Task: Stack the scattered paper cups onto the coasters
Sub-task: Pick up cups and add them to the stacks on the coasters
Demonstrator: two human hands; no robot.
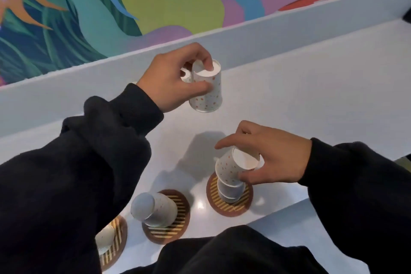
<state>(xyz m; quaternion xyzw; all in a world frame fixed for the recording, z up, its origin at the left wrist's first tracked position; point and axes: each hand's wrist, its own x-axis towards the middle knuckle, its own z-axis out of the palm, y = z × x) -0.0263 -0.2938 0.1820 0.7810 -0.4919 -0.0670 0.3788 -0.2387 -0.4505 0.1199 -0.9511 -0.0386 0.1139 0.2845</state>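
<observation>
The black left sleeve (66, 184) fills the near corner and reaches up and away across the white table (311, 95). The right sleeve (360, 184) comes in from the other side.

The left hand (173, 78) is raised above the far part of the table, wrist bent, and grips a dotted cup (208, 93). Its thumb is on the near wall and a fingertip rests on the base. That cup hangs upside down, its long axis close to vertical, flat base up and mouth towards the table. Something white shows behind the fingers, but I can't tell what it is.

The right hand (273, 160) is lower and nearer. Its forefinger stretches over the top cup (235, 164) and its thumb pinches from below. This cup leans, with its base turned up and to the right and its mouth down against the stack (230, 191) standing on the right coaster (222, 209).

Just left of it, another upturned stack (155, 209) sits on the middle coaster (182, 213), base up. Further left, cups (104, 238) on a third coaster (116, 244) are half hidden by the left sleeve.
</observation>
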